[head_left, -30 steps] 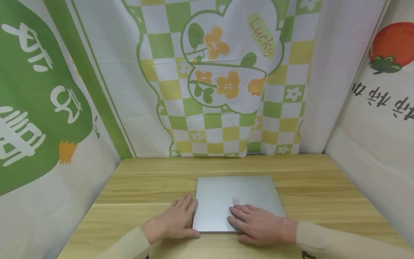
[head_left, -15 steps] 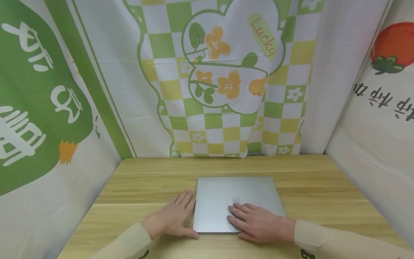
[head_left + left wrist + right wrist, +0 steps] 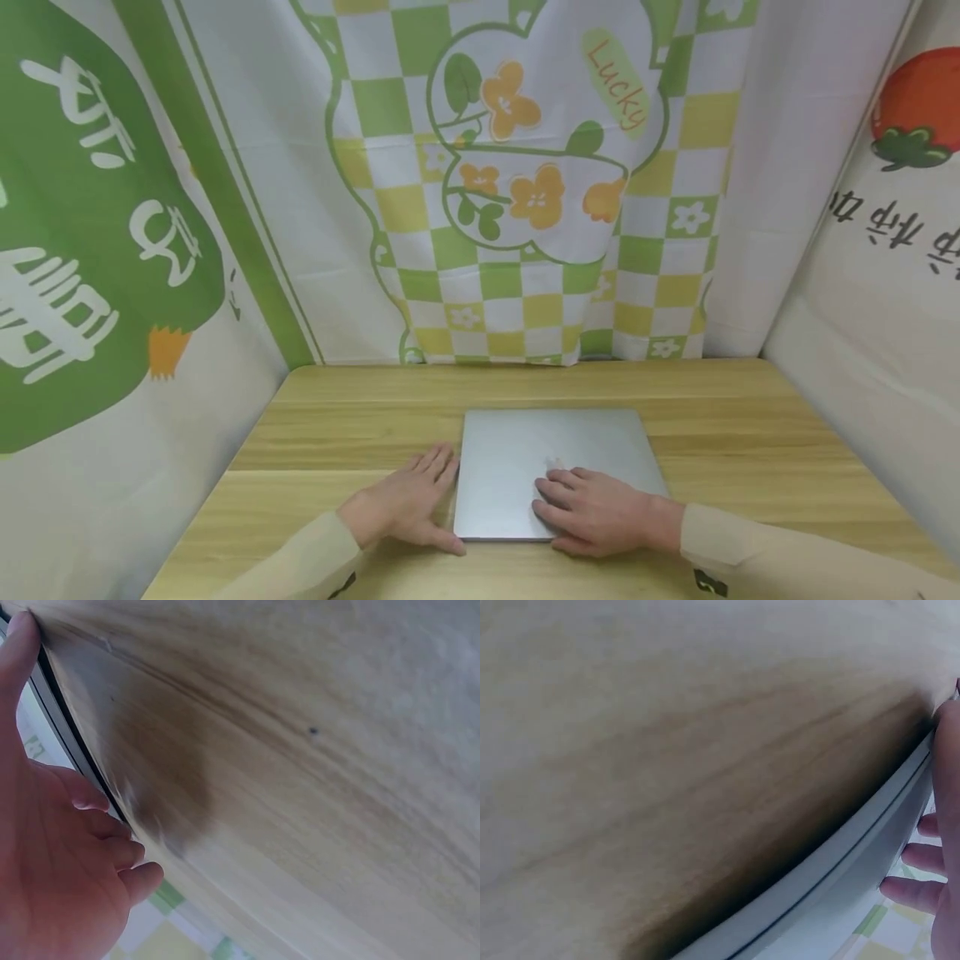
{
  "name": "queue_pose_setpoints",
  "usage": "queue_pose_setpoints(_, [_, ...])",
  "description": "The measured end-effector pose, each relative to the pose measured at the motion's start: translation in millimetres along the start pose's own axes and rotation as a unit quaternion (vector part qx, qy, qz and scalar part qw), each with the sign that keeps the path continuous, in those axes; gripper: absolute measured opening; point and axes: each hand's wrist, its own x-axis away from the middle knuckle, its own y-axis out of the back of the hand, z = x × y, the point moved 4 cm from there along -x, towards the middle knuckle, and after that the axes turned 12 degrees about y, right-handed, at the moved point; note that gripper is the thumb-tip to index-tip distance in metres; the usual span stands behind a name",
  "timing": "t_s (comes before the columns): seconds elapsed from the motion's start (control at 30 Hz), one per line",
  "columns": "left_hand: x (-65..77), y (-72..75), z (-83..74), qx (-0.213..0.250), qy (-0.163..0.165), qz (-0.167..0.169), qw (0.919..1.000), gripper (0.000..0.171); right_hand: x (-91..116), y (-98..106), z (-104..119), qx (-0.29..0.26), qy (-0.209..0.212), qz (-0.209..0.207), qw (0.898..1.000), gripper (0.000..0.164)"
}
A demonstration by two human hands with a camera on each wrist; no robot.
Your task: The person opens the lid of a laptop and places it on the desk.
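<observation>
A closed silver laptop [image 3: 498,467] lies flat on the wooden table, its logo partly behind my right fingers. Along its left side rests my left hand [image 3: 405,504], fingers straight and close to the edge, thumb at the front left corner. My right hand [image 3: 603,512] lies palm down over the front of the lid, fingers spread loosely on it and thumb at the front edge. In the left wrist view, the thumb [image 3: 19,652] meets the dark-rimmed laptop edge. The right wrist view shows the seam between lid and base of the laptop [image 3: 832,877], still together.
The wooden table [image 3: 360,425] reaches back to a hanging checked cloth [image 3: 517,292] with flower prints. Printed cloth walls stand at the left [image 3: 247,400] and right [image 3: 870,358], enclosing the table.
My left fingertips have slid slightly forward along the laptop's left side. The head view has shifted a little, moving the whole scene slightly right. My right hand stays on the lid.
</observation>
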Motion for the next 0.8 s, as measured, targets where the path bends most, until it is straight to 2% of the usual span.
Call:
queue_pose_setpoints(0.13, [-1.1,-1.6,0.5,0.004,0.003,0.003,1.0,0.124,-1.0,1.3,1.6,0.002,-0.014,-0.013,1.0,0.051])
queue_pose_setpoints(0.37, [-1.3,-0.7,0.9,0.012,0.005,0.016,0.9998,0.124,-2.1,3.4,5.1,0.003,-0.053,0.0,0.999,0.051])
queue_pose_setpoints(0.8, [-0.7,1.6,-1.2,0.014,0.002,0.027,0.9995,0.123,-5.8,8.5,5.0,0.074,0.0,-0.014,0.997,0.047])
